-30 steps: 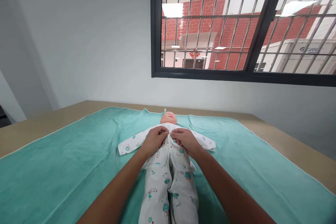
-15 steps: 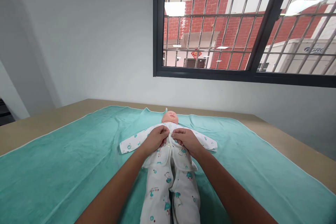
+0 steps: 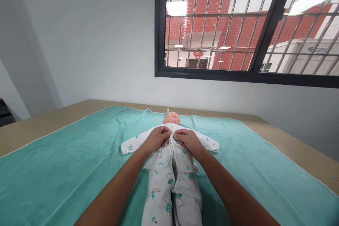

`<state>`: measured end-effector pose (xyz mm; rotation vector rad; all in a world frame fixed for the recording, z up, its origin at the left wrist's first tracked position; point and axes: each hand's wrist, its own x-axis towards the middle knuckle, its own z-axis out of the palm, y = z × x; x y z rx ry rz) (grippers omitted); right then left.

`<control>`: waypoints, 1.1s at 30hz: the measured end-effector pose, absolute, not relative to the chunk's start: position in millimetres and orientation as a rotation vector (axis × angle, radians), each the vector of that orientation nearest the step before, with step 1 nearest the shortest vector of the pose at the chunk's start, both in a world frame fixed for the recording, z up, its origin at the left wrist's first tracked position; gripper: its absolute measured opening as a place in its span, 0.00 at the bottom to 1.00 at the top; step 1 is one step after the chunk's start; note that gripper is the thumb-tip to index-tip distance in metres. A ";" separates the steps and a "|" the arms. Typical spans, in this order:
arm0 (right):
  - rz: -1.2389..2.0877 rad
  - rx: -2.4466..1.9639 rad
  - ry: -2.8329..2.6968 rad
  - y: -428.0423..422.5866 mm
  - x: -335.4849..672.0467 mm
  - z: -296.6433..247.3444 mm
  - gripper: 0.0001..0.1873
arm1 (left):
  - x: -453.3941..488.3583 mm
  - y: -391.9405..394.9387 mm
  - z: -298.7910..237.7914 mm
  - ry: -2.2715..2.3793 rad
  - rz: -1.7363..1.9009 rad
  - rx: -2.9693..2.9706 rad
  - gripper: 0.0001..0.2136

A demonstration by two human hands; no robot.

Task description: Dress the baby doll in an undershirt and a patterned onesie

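A baby doll (image 3: 171, 117) lies on its back, head toward the wall. It wears a white printed baby jacket (image 3: 185, 160) with both sleeves spread out, and matching baby trousers (image 3: 159, 197). At the chest, my left hand (image 3: 158, 137) pinches the jacket's front edge near the middle opening. My right hand (image 3: 187, 139) pinches the facing edge, with its fingertips close to those of the left. A small button (image 3: 171, 146) shows just below the hands. Lower down, the jacket's front panels part. The cloth between the fingertips is mostly hidden.
A teal blanket (image 3: 74, 155) is spread under the doll on a tan table (image 3: 278, 130). The table stands against a pale wall (image 3: 106, 42). Above it is a dark-framed window (image 3: 206, 74) with metal bars.
Almost nothing differs. The left hand's fingers have shifted very slightly at the jacket front; the right hand and the doll stay in place.
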<state>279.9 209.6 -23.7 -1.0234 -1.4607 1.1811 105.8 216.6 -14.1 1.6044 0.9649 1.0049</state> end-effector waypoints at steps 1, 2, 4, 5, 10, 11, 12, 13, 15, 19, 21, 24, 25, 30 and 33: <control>1.192 -1.010 -1.459 209.9 280.4 -23.4 0.09 | 105.9 216.8 -15.0 0.964 1.012 1.607 0.12; 1.201 -1.002 -1.459 210.3 280.6 -23.3 0.09 | 105.8 217.4 -16.2 0.954 1.019 1.611 0.13; 1.207 -1.003 -1.460 211.5 280.0 -23.8 0.09 | 104.8 218.8 -18.7 0.916 1.027 1.620 0.13; 1.203 -1.012 -1.459 212.3 279.4 -24.4 0.08 | 104.1 219.5 -19.8 0.892 1.023 1.626 0.13; 1.173 -1.055 -1.457 217.0 277.0 -29.8 0.08 | 101.9 220.3 -21.5 0.847 1.025 1.628 0.14; 1.173 -1.057 -1.456 217.6 277.0 -30.5 0.08 | 102.4 220.0 -21.6 0.858 1.035 1.625 0.13; 1.174 -1.058 -1.454 217.8 277.2 -30.8 0.08 | 103.1 219.7 -21.9 0.873 1.045 1.625 0.13; 1.173 -1.056 -1.451 217.7 277.6 -30.7 0.08 | 104.0 219.4 -22.2 0.889 1.052 1.627 0.13; 1.178 -1.047 -1.450 216.6 278.7 -29.4 0.08 | 105.6 218.9 -22.9 0.909 1.066 1.629 0.13; 1.198 -1.028 -1.468 213.3 280.2 -25.5 0.08 | 106.2 218.6 -23.1 0.903 1.089 1.619 0.13; 1.188 -1.052 -1.471 212.3 280.0 -24.3 0.08 | 105.5 218.1 -22.3 0.892 1.078 1.619 0.13; 1.167 -1.071 -1.475 211.6 278.8 -23.7 0.10 | 104.8 216.5 -20.9 0.884 1.078 1.617 0.14; 1.156 -1.074 -1.479 211.3 278.5 -23.7 0.11 | 104.9 215.9 -20.6 0.894 1.081 1.618 0.14; 1.102 -1.115 -1.515 210.2 278.1 -23.1 0.11 | 105.6 215.4 -21.1 0.953 1.073 1.610 0.13; 1.124 -1.119 -1.514 210.6 278.5 -22.3 0.10 | 104.6 217.2 -22.3 0.931 1.069 1.599 0.12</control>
